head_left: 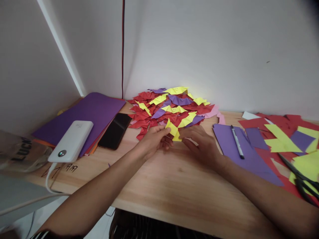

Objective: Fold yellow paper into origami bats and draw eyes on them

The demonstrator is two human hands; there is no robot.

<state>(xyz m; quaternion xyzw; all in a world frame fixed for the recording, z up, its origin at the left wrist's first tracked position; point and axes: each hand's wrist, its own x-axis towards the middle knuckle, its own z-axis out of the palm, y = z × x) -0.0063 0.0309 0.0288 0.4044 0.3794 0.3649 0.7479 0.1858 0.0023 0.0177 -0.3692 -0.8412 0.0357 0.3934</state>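
My left hand (155, 139) and my right hand (199, 144) meet at the middle of the wooden table (159, 186). Both pinch one small folded yellow paper piece (173, 130), the left from its left side, the right from its right side. Just beyond it lies a heap of folded paper pieces (171, 108) in red, yellow, purple and pink, up against the wall.
A purple paper stack (97, 111) lies at the left with a white power bank (72, 140) and its cable on it, a black phone (116, 130) beside it. At the right are purple sheets with a pen (237, 142), cut paper scraps (286, 136) and black scissors (300, 179).
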